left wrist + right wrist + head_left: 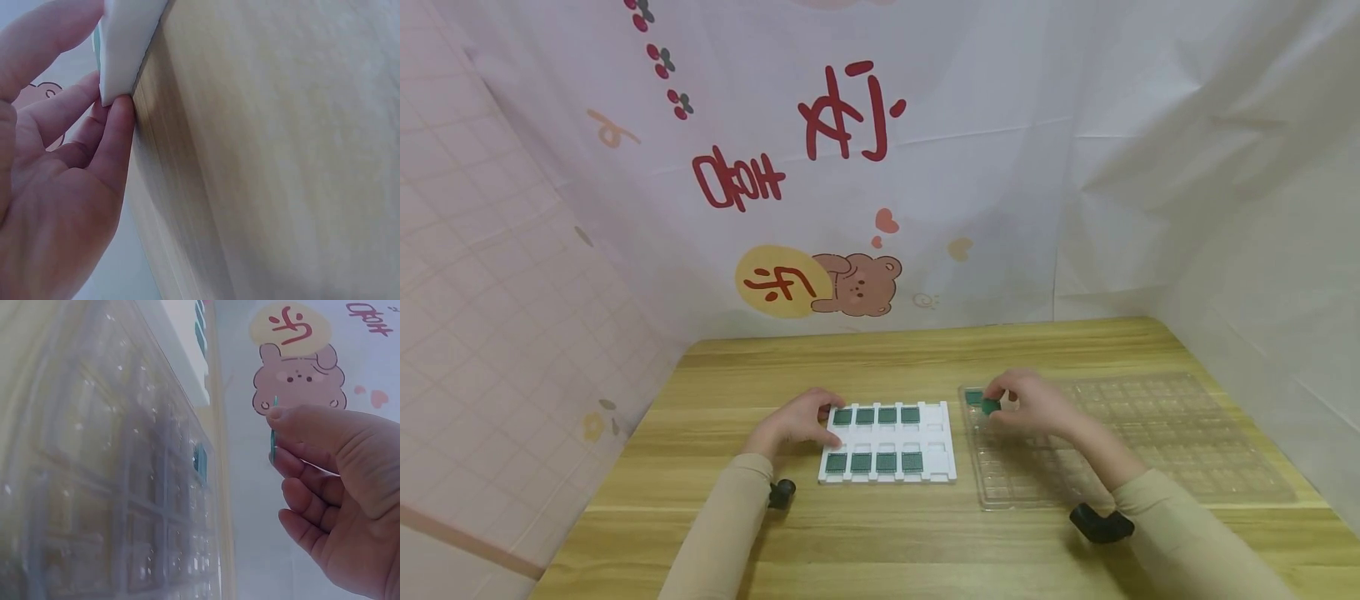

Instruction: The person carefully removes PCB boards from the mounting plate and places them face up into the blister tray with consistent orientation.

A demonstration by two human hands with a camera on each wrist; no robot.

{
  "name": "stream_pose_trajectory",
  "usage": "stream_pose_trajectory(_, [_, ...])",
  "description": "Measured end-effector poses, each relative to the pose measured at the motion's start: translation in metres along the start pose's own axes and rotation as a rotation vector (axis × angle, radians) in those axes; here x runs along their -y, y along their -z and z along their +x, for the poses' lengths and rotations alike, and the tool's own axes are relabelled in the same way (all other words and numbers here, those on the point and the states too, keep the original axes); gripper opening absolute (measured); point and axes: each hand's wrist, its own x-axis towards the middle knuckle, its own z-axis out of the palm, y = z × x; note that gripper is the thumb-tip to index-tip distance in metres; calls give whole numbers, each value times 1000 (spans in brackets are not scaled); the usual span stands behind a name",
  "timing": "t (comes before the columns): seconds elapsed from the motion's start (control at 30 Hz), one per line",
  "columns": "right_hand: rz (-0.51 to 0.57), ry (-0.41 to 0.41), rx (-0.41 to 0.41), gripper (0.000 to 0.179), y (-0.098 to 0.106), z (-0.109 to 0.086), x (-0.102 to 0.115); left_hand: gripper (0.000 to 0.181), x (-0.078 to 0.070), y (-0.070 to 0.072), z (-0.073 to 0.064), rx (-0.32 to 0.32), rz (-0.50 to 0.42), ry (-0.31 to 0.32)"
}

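My left hand [803, 419] grips the left edge of a white tray [937, 460] lying on the table. In the left wrist view, the fingers meet the corner of the white tray [128, 50]. Two rows of square green chips [886, 462] sit in its pockets, and the rightmost pockets hold none. My right hand [1030, 404] pinches one thin green chip [273, 445] between thumb and fingers, above the left end of a clear plastic tray [1150, 442]. Another green chip [973, 397] lies in that tray's far left corner cell.
The wooden table [880, 542] runs back to a white printed cloth [985, 208], with more cloth along both sides. Black wrist mounts [1101, 523] hang below the forearms. The clear tray stretches toward the table's right edge.
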Motion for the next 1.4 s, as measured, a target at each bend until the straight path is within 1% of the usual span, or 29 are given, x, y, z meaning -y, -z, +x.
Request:
stream_pose_trajectory(0.2, [-62,-10,2,17,7,3,-4,63,1,0,0,4,-2,-3])
stream_pose_trajectory(0.33, [-94,-10,12,18,9,7,-11,62,0,0,1,4,0,-4])
stream_pose_trajectory(0.5, [-127,37,6,18,11,12,-21,61,0,0,0,-1,-4,9])
stream_pose_trajectory(0.63, [-158,57,-2,17,14,16,-25,62,0,0,0,-1,8,-3])
stream_pose_trajectory(0.73, [-168,54,-4,17,15,18,-27,62,1,0,0,3,15,-3])
stream_pose_trajectory(0.87, [-171,32,2,17,16,19,-29,62,0,-1,1,3,0,16])
stream_pose_trajectory(0.97, [-188,23,6,17,16,20,-31,62,0,-1,1,0,-6,17])
stream_pose_trajectory(1.23, [-245,-11,31,18,13,23,-40,64,2,0,2,4,-1,-10])
stream_pose_trajectory(1.4, [-266,2,19,18,8,25,-48,63,2,-1,1,3,-1,-7])
